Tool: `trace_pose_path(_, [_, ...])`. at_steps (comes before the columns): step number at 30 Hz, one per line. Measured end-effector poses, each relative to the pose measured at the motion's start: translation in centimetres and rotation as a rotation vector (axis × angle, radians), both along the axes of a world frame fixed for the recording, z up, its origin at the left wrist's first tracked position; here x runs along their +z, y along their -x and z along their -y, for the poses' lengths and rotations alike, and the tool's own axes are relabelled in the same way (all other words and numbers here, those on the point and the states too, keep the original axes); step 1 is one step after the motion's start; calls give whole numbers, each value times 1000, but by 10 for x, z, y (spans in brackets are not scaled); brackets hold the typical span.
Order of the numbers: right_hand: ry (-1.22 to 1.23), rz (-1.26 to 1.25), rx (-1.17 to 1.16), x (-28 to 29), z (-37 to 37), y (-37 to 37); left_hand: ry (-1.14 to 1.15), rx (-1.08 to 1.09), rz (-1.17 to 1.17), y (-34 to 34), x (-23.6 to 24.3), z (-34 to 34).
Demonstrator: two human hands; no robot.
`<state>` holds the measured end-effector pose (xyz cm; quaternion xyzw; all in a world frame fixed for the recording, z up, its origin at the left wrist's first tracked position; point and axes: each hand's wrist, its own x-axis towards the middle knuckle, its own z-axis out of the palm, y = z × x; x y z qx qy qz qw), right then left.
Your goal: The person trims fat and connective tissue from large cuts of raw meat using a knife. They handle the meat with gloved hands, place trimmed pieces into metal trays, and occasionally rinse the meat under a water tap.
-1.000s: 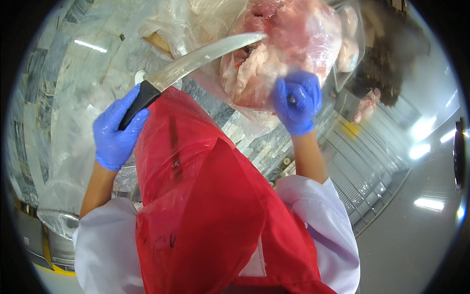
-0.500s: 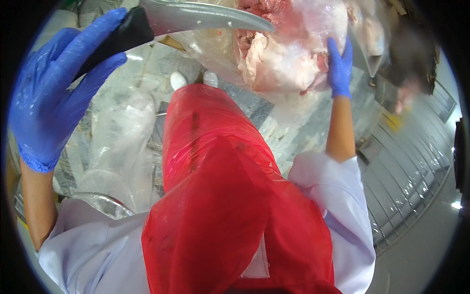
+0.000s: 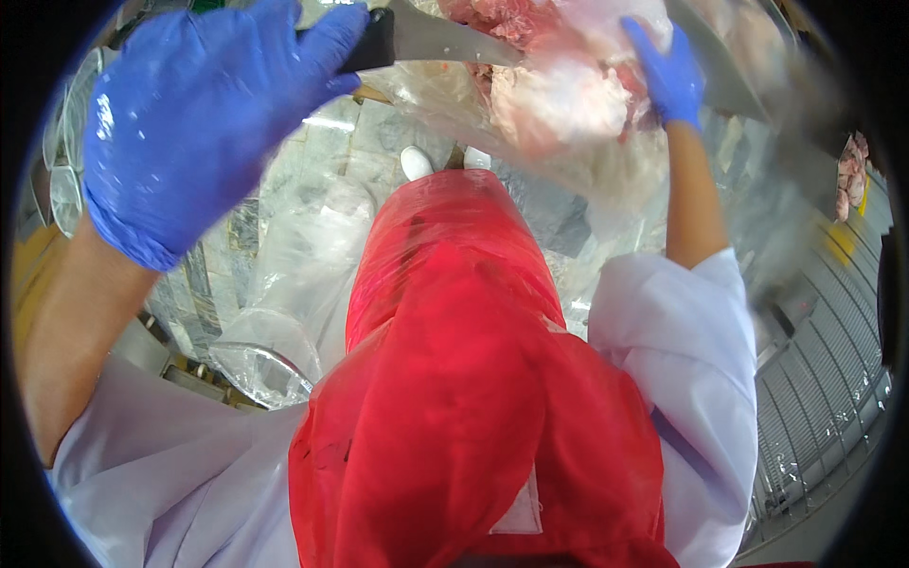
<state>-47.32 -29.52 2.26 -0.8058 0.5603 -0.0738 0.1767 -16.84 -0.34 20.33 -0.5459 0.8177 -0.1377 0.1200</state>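
Observation:
My left hand [image 3: 194, 123], in a blue glove, is closed round the black handle of a knife [image 3: 450, 40]. Its broad, curved blade points right, with the tip over the left part of a large piece of raw meat [image 3: 559, 104], pink with pale fat. Clear plastic lies under and around the meat. My right hand [image 3: 670, 76], also gloved in blue, rests against the meat's right side with fingers spread. The top of the meat runs out of the picture, and the fingertips partly blend into it.
A clear plastic bag [image 3: 294, 246] hangs at my left, with a curved metal rim [image 3: 270, 355] below. To the right stand a metal wire rack [image 3: 824, 379] and a tray-like metal edge [image 3: 720, 66]. More meat pieces [image 3: 852, 175] lie at the far right. A red apron [image 3: 454, 379] covers my front.
My left hand has swung right and nearer the camera with the knife, its handle now closer to the meat. My right hand stays at the meat's right side. The whole view has shifted somewhat.

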Motion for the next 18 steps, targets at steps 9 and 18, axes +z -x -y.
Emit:
trace_pose_path(9, [50, 65, 87, 30, 2, -18, 44, 325, -323, 7, -88, -37])
trace_pose_path(18, [56, 109, 240, 19, 28, -21, 202, 450, -822, 27, -232, -70])
